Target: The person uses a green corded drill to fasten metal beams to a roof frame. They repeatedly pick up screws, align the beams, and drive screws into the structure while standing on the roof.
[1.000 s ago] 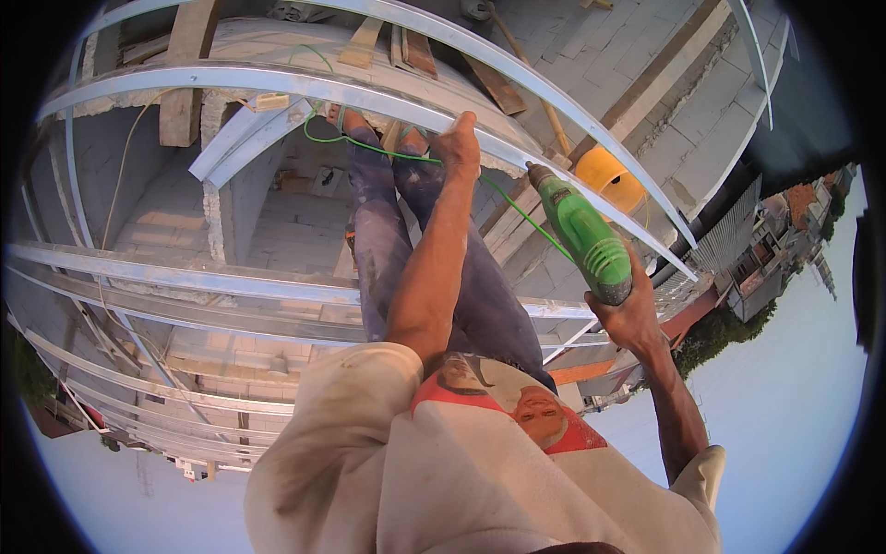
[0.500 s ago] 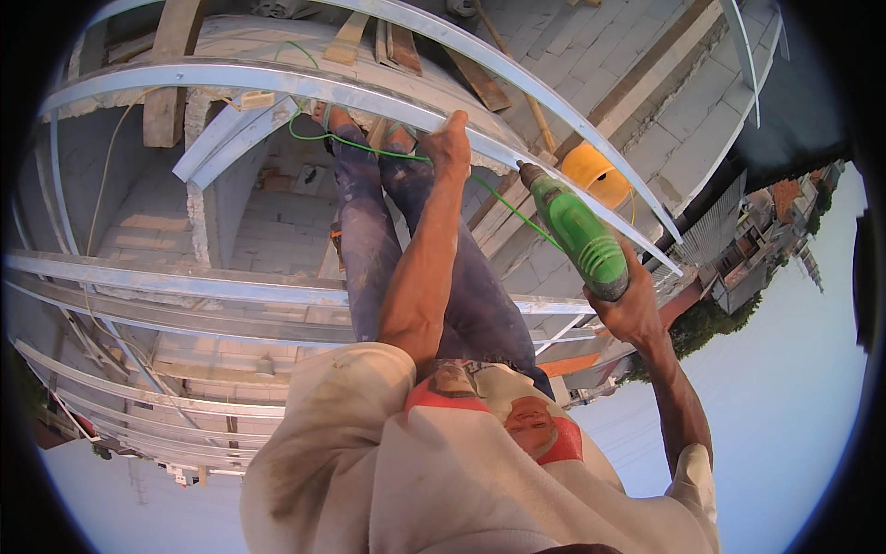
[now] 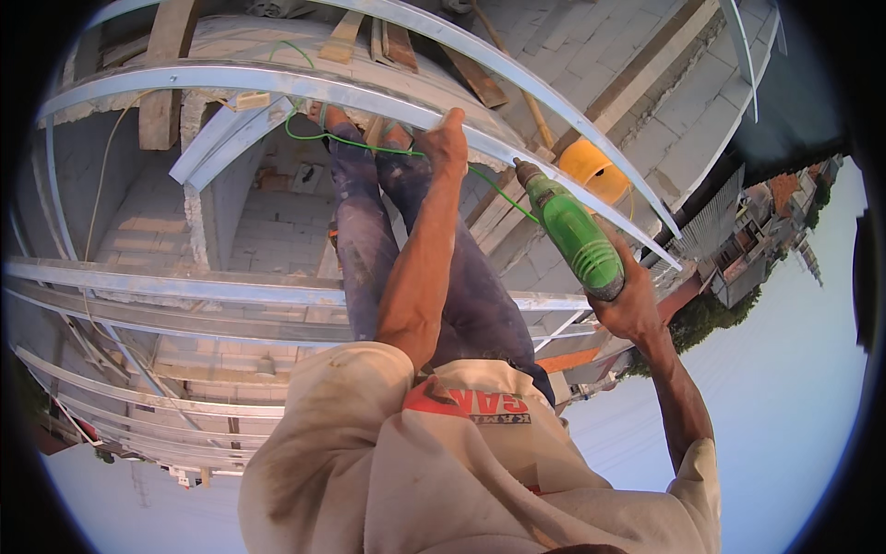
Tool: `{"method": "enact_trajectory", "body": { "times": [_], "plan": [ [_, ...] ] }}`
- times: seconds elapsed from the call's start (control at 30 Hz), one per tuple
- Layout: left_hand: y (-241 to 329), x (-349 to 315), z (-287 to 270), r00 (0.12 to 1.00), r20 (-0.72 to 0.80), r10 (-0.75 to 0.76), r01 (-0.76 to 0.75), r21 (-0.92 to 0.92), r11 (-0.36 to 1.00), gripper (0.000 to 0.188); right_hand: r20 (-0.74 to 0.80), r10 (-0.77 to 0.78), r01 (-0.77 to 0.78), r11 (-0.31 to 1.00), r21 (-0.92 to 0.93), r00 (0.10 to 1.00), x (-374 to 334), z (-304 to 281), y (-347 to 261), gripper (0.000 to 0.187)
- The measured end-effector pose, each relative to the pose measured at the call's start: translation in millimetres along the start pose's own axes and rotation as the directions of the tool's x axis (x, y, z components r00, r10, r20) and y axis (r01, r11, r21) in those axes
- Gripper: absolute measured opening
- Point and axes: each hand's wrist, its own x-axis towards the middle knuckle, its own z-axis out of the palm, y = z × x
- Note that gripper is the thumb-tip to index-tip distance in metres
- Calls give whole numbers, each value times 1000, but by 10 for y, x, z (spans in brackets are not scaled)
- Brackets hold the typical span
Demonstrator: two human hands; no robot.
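walls: unfinished grey block (image 3: 277, 222), pretty rough
frame: curved metal rails (image 3: 231, 83) crossing everywhere
extras: wood planks (image 3: 161, 83), an orange bucket (image 3: 595, 171)
outside: rooftops (image 3: 784, 198), trees (image 3: 701, 319), pale hazy sky (image 3: 784, 415)
light: soft daylight

An orange bucket (image 3: 595, 168) sits in the upper right of the frame, on a floor of pale grey blocks (image 3: 637, 65). Wooden planks (image 3: 166, 69) lie across the top left, and shorter boards (image 3: 466, 74) rest near the top centre. A block wall with a column (image 3: 198, 217) stands in the left middle, above a lower room with a tiled floor (image 3: 277, 226). A thin pale wire (image 3: 97, 185) hangs down the left side. Rooftops of neighbouring houses (image 3: 775, 222) and dark green trees (image 3: 706, 319) show at the right, with pale sky (image 3: 794, 415) filling the lower right.
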Motion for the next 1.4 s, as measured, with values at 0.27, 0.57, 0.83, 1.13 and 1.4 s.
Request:
{"method": "enact_trajectory", "body": {
  "times": [0.27,0.57,0.83,1.13,1.4],
  "plan": [
    [-78,36,-34,1000,12,19,-19,-13,1000,59,-18,-54,55,998,13,998,-3,17,93,89],
    [-71,40,-48,1000,4,13,-13,12,1000,58,11,-34,34,999,-12,999,0,15,59,90],
    [-57,54,-57,999,32,-15,15,-8,1000,59,19,-29,31,993,-117,999,20,-8,64,91],
    [-73,51,-127,999,39,-29,29,9,1000,61,37,-88,92,988,-128,995,92,-102,63,89],
    [-347,274,8,999,-52,1,3,65,998,63,30,65,-63,995,-75,997,51,-17,-60,89]
  ]
}}
